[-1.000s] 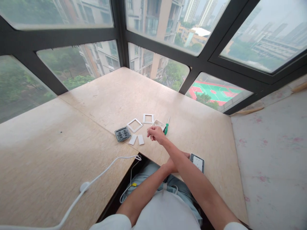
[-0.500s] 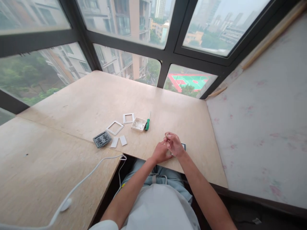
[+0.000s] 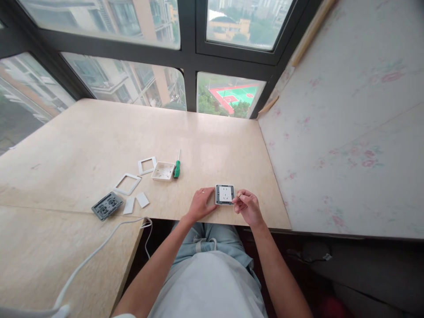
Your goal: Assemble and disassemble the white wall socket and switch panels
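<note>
A grey wall socket module with a white face [image 3: 225,194] lies flat near the front edge of the wooden tabletop [image 3: 212,141]. My left hand [image 3: 199,204] rests against its left side, fingers curled along the edge. My right hand [image 3: 247,206] is at its right side, fingers pinched on a tiny thing I cannot make out, touching the socket's right edge.
Further left lie a green-handled screwdriver [image 3: 177,168], a white back box [image 3: 163,171], two white frames [image 3: 147,165] [image 3: 127,183], two small white covers [image 3: 135,202] and a second grey socket module [image 3: 107,205]. A white cable [image 3: 99,249] crosses the lower tabletop. A papered wall stands right.
My right hand drew back from the back box to the socket near me. The socket has slid forward on the table, both hands now at its sides. My head turned right.
</note>
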Demonstrator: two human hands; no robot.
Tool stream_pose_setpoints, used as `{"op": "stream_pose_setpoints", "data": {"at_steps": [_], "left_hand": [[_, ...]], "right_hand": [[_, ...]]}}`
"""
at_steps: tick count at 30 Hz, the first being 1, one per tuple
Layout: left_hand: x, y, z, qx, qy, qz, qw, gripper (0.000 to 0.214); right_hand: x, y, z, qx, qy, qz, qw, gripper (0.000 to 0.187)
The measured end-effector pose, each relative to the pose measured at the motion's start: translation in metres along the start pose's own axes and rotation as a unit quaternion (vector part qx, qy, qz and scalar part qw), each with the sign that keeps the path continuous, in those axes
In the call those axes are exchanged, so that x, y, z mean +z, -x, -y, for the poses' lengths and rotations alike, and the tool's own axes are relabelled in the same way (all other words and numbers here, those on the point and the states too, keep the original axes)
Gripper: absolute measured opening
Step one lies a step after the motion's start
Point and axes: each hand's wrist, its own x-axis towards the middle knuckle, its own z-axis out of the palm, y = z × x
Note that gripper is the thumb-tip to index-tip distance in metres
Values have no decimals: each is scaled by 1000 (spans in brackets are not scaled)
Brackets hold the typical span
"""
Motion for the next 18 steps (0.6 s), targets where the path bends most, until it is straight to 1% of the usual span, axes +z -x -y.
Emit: {"op": "stream_pose_setpoints", "data": {"at_steps": [3,6,9,12,15,18], "left_hand": [[1,0,2,0,-3,2,1000,67],[2,1,3,4,-3,1,1000,67],[1,1,2,3,-1,3,1000,68],[0,1,1,7,7,3,1000,71],[-1,1,-1,4,20,-4,1000,73],[-3,0,-2,-7,33,-8,999,78]], "right_hand": [[-18,4,1,-26,19,-42,999,24],[-31,5,-1,-56,56,-84,993,23],[-37,4,-4,-110,155,-114,975,21],[-38,-1,-8,-142,245,-120,951,20],[-35,-7,-12,-151,287,-115,939,19],[-33,-12,-14,-175,337,-106,919,18]]}}
